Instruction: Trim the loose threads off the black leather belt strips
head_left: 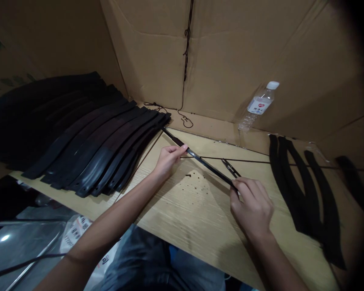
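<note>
A long, thin black strip (210, 167) slants across the middle of the table, raised over its surface. My left hand (170, 161) pinches it near its upper left part, thumb on top. The strip's lower right end is between the fingers of my right hand (252, 204), which are closed round it. Just beyond my right hand lies a small dark slotted tool (230, 167), its near end hidden behind the fingers. A thin dark cord (251, 161) runs across the table behind the strip.
Many curved black strips (94, 149) are piled at the left. More black strips (300, 190) lie at the right. A plastic bottle (259, 106) leans by the cardboard wall (227, 60). Knotted cord (186, 52) hangs at the back. Dark crumbs dot the wooden table (176, 210).
</note>
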Available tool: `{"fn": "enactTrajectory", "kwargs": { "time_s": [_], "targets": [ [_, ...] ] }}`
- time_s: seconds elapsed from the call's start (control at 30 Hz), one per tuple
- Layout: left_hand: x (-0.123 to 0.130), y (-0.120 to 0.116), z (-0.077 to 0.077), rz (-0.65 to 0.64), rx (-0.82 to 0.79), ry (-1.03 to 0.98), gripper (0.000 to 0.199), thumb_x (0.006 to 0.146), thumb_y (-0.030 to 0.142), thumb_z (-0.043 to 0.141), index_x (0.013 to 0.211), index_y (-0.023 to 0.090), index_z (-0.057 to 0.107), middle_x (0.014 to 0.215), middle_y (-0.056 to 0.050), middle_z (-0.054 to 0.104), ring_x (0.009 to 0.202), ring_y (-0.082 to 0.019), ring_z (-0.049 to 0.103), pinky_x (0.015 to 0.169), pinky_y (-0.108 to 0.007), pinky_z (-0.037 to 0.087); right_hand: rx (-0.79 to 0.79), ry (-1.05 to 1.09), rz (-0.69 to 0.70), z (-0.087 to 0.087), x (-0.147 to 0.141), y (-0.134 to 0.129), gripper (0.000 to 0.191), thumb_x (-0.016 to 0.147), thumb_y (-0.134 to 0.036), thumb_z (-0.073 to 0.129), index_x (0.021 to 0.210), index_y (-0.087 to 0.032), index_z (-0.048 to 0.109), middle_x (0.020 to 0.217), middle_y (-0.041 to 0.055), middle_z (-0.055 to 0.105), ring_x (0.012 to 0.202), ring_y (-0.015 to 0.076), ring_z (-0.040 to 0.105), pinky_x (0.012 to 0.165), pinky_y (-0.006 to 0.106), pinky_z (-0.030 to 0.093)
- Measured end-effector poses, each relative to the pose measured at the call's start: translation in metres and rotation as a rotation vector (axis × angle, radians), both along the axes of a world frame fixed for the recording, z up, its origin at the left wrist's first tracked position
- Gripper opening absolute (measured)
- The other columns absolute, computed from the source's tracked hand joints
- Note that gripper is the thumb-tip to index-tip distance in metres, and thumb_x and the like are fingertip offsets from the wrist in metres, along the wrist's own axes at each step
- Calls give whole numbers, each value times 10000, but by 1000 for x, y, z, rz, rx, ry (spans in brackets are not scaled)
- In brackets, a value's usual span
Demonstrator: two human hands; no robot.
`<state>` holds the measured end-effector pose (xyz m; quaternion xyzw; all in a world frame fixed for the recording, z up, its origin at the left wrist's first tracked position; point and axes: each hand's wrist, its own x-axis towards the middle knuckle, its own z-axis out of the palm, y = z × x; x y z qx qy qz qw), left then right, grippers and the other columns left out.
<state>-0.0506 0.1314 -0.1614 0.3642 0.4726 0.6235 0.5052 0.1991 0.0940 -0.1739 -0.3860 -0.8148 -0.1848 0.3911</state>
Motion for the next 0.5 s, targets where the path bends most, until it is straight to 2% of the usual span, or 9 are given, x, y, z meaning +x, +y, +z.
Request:
{"fn": "enactTrajectory", "kwargs": {
  "time_s": [0.13,0.27,0.33,0.5],
  "targets": [
    [-2,0,2,0,19,28,469,667,510,810,508,153,551,475,41,348,462,-55,245,490,-290,123,-74,17,-23,-2,0,0,169,840,-82,619,982,-172,633,942,63,685,852,202,627,759,308,496],
    [-3,0,6,-15,66,38,511,669,516,804,494,163,479,498,34,351,489,-62,249,510,-291,128,-178,38,-15,-5,-1,1,308,899,-307,631,1151,-130,615,1003,98,695,904,235,650,811,343,505],
    [-3,-1,7,-21,72,22,488,659,510,809,515,162,500,502,36,349,493,-64,240,519,-292,117,-237,42,11,-5,-2,2,307,921,-371,608,1114,-133,627,948,89,700,855,230,649,791,347,505],
    [-2,-1,11,-13,80,3,462,644,492,813,505,163,520,490,40,341,494,-67,246,532,-291,123,-266,117,80,-2,-4,1,194,924,-334,613,976,-148,637,825,66,664,783,214,589,716,336,486]
  ]
}}
